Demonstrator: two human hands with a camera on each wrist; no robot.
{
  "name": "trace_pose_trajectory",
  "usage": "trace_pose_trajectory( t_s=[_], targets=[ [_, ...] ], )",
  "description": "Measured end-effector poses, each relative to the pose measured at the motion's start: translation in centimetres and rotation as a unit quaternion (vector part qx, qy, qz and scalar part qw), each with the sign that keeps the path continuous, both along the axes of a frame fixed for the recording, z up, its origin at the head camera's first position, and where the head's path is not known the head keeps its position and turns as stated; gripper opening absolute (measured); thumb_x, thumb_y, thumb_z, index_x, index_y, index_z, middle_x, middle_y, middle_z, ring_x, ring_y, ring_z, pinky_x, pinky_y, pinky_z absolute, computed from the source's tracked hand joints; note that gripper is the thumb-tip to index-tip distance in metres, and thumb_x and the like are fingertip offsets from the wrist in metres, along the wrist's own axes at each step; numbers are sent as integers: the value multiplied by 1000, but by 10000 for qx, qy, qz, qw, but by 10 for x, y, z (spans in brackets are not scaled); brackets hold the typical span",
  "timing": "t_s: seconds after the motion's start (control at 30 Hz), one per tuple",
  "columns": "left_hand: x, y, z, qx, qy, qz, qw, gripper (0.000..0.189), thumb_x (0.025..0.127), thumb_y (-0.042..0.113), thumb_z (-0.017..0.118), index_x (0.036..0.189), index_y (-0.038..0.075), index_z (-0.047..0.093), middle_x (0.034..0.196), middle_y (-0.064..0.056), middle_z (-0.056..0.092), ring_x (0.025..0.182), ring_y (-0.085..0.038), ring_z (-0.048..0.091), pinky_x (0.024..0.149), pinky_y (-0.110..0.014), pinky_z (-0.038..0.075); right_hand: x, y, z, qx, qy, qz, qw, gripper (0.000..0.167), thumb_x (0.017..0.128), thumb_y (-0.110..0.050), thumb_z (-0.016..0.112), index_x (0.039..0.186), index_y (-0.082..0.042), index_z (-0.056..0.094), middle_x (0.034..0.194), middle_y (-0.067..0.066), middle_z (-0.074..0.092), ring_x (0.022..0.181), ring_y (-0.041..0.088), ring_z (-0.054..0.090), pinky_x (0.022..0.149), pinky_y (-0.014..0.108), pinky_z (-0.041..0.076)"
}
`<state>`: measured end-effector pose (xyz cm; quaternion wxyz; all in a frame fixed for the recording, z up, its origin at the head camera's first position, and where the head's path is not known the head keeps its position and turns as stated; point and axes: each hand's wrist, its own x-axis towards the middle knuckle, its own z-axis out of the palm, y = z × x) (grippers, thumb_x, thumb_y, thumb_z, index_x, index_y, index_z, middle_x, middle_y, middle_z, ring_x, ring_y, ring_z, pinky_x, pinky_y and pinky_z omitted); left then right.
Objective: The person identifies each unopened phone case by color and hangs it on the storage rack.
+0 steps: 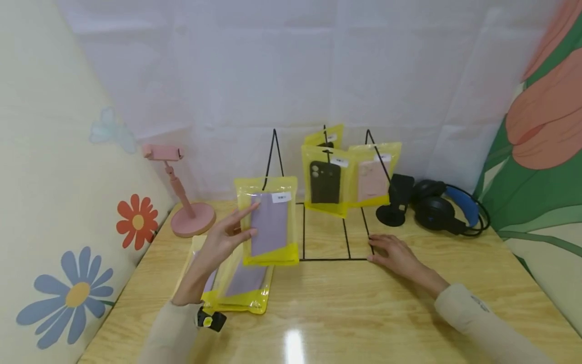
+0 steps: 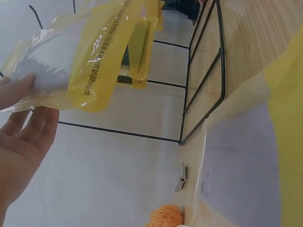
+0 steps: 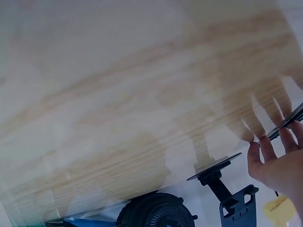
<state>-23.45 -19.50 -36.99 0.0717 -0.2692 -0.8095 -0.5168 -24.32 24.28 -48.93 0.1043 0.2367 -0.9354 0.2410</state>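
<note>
My left hand (image 1: 218,247) pinches a clear yellow-trimmed pouch (image 1: 292,222) near its left edge, thumb across the front and fingers behind it. Inside is a flat lilac item, with a white label on top. The pouch stands upright at the left hook (image 1: 268,167) of a black wire display rack (image 1: 325,260); the hook's tip meets its upper part. With thumb and fingertips, my right hand (image 1: 397,258) holds the rack's base at the front right corner. More pouches with lilac items (image 1: 247,280) lie beneath my left forearm.
Farther right on the rack hang pouches with a black phone case (image 1: 325,182) and a pink one (image 1: 370,179), another pouch (image 1: 336,135) behind. A pink phone stand (image 1: 193,220) is at left; a black stand (image 1: 391,215) and headphones (image 1: 436,212) are at right.
</note>
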Motion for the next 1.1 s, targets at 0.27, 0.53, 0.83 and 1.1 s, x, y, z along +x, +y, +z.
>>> trace_pose_trajectory(
  t_s=[0.27, 0.53, 0.83, 1.1],
  targets=[
    [-10, 10, 15, 208, -113, 14, 9997, 56, 91, -1, 63, 143, 7, 46, 149, -13, 40, 132, -26, 40, 88, -16, 44, 0, -1, -2, -6, -24, 56, 10000, 49, 86, -28, 73, 124, 1, 63, 134, 19, 55, 121, 41, 50, 94, 62, 38],
    [-30, 10, 30, -91, -22, 167, 9998, 54, 93, 3, 61, 145, 12, 45, 149, -12, 41, 112, -20, 54, 90, -40, 48, -1, -1, 0, -7, 97, 116, 9999, 49, 85, -26, 73, 125, 1, 63, 133, 19, 56, 120, 41, 50, 94, 63, 38],
    [-62, 16, 28, 94, 110, 320, 9994, 59, 90, -3, 62, 144, 12, 46, 146, -12, 44, 99, -26, 55, 83, -40, 48, -4, -2, -3, 6, 78, 169, 9998, 48, 86, -26, 73, 125, 0, 63, 133, 19, 56, 120, 41, 50, 92, 62, 39],
    [-87, 32, 25, 724, -287, 352, 9963, 63, 86, -6, 63, 143, 16, 48, 153, -6, 36, 136, -19, 32, 100, -42, 39, 0, -2, -1, 64, -45, 18, 10000, 49, 86, -26, 73, 126, 1, 62, 134, 19, 55, 122, 41, 49, 94, 63, 38]
  ],
)
